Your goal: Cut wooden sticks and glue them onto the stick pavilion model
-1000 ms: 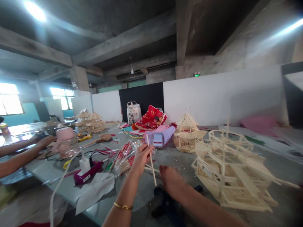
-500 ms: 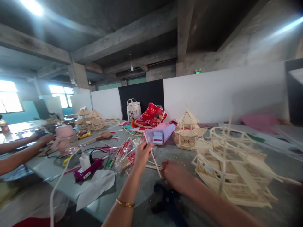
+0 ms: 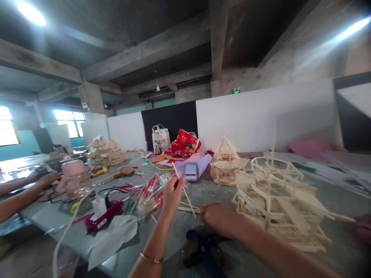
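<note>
Pinched between the thumb and fingers of my left hand [image 3: 172, 195] is a thin wooden stick [image 3: 189, 199], slanting down to the right. My right hand [image 3: 216, 218] is closed low over the table, knuckles up; its fingertips are hidden, and what they hold I cannot make out. Several wooden sticks [image 3: 187, 208] lie flat on the table, their ends reaching my right fingers. Below that hand rests a dark blue hand tool [image 3: 204, 247], with its handles toward me. To the right stands an open-framed wooden stick model [image 3: 285, 204], and behind it a smaller roofed pavilion model [image 3: 224, 162].
A phone [image 3: 191, 171] leans on purple cloth beyond my hands. Bundled red-tipped sticks [image 3: 152, 197] in plastic, a purple power strip [image 3: 102, 216] and white paper [image 3: 114, 239] lie on the left. Another person's arms [image 3: 24, 195] reach in near a pink-lidded jar [image 3: 74, 179].
The view has shifted slightly to the right and up. My left hand still holds the stick at much the same slant. My right hand stays closed by the lying sticks.
</note>
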`<move>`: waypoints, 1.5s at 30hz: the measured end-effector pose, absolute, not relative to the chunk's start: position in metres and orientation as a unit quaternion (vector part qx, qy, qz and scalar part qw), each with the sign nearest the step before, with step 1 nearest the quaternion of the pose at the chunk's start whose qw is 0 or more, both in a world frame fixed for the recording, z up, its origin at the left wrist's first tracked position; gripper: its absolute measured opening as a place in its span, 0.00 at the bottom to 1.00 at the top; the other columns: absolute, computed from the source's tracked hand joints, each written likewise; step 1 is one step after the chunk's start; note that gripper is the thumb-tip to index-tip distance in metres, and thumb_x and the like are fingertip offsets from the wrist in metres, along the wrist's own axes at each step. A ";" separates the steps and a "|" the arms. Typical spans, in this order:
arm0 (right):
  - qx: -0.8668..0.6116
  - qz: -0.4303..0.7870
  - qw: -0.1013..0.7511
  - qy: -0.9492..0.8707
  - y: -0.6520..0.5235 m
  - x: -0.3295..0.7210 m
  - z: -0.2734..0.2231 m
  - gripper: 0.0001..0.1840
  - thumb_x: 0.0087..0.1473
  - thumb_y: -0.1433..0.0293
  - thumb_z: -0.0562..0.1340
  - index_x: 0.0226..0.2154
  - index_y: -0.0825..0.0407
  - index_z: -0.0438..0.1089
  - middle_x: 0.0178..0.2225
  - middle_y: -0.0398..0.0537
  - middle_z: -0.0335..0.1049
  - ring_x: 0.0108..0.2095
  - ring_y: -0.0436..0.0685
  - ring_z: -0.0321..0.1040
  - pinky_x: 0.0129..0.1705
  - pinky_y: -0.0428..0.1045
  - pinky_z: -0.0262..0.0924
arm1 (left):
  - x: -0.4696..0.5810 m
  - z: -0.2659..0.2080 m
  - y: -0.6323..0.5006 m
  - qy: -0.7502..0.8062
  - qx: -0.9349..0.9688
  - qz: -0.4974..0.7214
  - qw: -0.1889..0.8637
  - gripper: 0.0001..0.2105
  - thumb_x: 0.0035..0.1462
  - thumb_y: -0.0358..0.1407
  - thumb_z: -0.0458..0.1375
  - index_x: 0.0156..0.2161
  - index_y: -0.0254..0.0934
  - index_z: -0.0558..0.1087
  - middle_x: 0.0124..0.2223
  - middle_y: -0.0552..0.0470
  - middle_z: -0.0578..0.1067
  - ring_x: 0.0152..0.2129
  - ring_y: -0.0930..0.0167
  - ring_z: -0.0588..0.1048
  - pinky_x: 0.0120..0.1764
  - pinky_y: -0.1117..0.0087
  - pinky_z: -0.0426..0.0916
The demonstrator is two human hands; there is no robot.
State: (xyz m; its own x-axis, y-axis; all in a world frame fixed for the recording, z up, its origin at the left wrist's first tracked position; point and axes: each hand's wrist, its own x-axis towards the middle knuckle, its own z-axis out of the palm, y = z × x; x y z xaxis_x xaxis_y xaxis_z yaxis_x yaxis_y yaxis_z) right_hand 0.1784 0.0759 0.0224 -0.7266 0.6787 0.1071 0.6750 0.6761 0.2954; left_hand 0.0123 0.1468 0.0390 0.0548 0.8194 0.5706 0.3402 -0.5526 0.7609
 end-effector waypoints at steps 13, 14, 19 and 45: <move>0.406 0.067 -0.072 0.908 0.076 0.201 0.011 0.14 0.46 0.84 0.52 0.27 0.57 0.71 0.30 0.52 0.72 0.35 0.55 0.68 0.39 0.47 0.59 | 0.025 0.025 0.140 0.351 0.812 0.364 0.291 0.11 0.49 0.41 0.55 0.24 0.35 0.67 0.18 0.60 0.63 0.16 0.77 0.63 0.21 0.77 0.55; 0.414 0.054 -0.083 0.905 0.076 0.201 0.011 0.15 0.45 0.84 0.51 0.26 0.57 0.71 0.30 0.53 0.72 0.34 0.55 0.68 0.39 0.48 0.59 | 0.025 0.024 0.141 0.347 0.813 0.348 0.312 0.11 0.48 0.42 0.56 0.24 0.35 0.67 0.17 0.60 0.65 0.15 0.77 0.64 0.19 0.77 0.56; 0.457 -0.026 -0.200 0.866 0.078 0.199 0.012 0.11 0.42 0.82 0.54 0.25 0.54 0.69 0.29 0.49 0.72 0.36 0.56 0.67 0.44 0.49 0.56 | 0.022 0.024 0.146 0.344 0.785 0.344 0.383 0.13 0.48 0.44 0.56 0.27 0.34 0.67 0.18 0.58 0.67 0.13 0.76 0.65 0.16 0.76 0.60; 0.507 -0.219 -0.425 0.717 0.066 0.179 -0.004 0.10 0.42 0.75 0.56 0.19 0.53 0.73 0.21 0.43 0.70 0.24 0.52 0.64 0.28 0.44 0.54 | 0.035 0.021 0.129 0.321 0.803 0.271 0.422 0.10 0.47 0.41 0.58 0.27 0.33 0.70 0.20 0.55 0.71 0.16 0.74 0.71 0.20 0.74 0.65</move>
